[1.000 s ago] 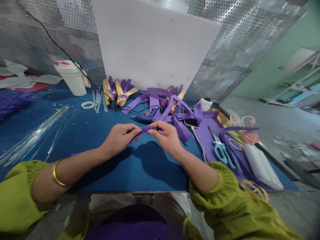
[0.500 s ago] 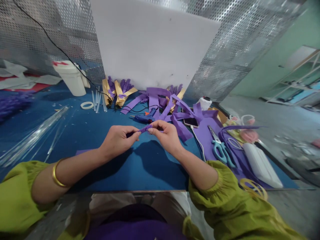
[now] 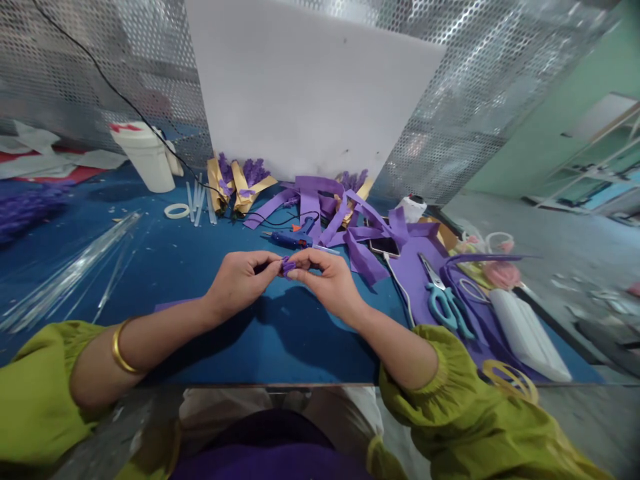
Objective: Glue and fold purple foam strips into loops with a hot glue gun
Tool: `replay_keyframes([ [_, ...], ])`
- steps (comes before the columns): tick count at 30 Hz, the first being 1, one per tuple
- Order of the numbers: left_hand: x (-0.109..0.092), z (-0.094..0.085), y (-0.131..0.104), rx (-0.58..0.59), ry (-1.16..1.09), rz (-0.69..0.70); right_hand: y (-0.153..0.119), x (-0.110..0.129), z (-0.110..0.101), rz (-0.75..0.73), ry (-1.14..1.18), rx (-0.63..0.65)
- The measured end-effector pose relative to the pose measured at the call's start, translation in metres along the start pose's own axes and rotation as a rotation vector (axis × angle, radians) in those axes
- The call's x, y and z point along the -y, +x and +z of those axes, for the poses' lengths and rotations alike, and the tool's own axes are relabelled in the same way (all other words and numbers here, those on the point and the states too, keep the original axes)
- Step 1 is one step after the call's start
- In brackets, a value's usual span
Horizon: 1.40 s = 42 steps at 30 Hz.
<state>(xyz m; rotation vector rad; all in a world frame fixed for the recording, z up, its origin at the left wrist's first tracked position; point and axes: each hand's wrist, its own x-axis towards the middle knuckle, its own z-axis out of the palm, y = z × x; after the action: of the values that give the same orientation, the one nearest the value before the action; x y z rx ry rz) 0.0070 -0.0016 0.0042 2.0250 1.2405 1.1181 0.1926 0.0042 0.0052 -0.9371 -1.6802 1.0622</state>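
Between my fingertips is a small purple paper strip (image 3: 287, 266), gathered into a short crumpled roll. My left hand (image 3: 245, 280) pinches its left end with thumb and forefinger. From the other side, my right hand (image 3: 327, 280) grips it the same way, and the two hands nearly meet. Much of the strip is hidden by the fingers. Just beyond my hands lies a blue glue gun (image 3: 290, 238) with its nozzle to the left. A pale glue stick (image 3: 326, 250) shows at its back end.
Purple paper strips (image 3: 367, 257) lie in a heap behind my right hand, by a phone (image 3: 384, 247). Teal-handled scissors (image 3: 445, 303) and a white packet (image 3: 530, 333) are at right. Wrapped purple bouquets (image 3: 245, 183), a white bin (image 3: 145, 160) and clear wires (image 3: 75, 267) are farther left.
My hands have come closer together, the right one moving left and slightly down. The purple strip between them now looks shorter and more bunched up.
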Motion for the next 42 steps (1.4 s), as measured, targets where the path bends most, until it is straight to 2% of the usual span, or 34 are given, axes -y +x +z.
replay_keyframes([
  [4,-0.003,0.0,-0.001,0.017,0.028,0.03,0.0,0.0,-0.001,0.043,0.022,-0.045],
  [9,0.004,0.0,-0.002,0.03,0.145,0.167,0.002,-0.002,-0.005,0.098,-0.015,-0.046],
  [13,0.007,-0.001,-0.002,0.042,0.216,0.218,0.001,-0.004,-0.004,-0.002,-0.096,-0.042],
  [17,0.002,-0.002,0.001,0.073,0.114,0.067,-0.001,-0.003,-0.001,-0.138,-0.2,-0.124],
  [21,-0.001,-0.002,0.004,0.07,-0.06,-0.109,0.002,-0.002,-0.007,-0.084,-0.263,-0.162],
  [24,0.0,-0.002,0.005,0.054,-0.118,-0.153,0.006,-0.001,-0.015,-0.044,-0.306,-0.144],
  [33,0.007,-0.005,0.002,0.1,0.097,0.079,0.009,-0.005,-0.019,0.029,-0.42,-0.141],
  [42,0.012,0.002,-0.004,0.025,0.269,0.238,0.007,-0.005,-0.016,0.04,-0.434,-0.151],
])
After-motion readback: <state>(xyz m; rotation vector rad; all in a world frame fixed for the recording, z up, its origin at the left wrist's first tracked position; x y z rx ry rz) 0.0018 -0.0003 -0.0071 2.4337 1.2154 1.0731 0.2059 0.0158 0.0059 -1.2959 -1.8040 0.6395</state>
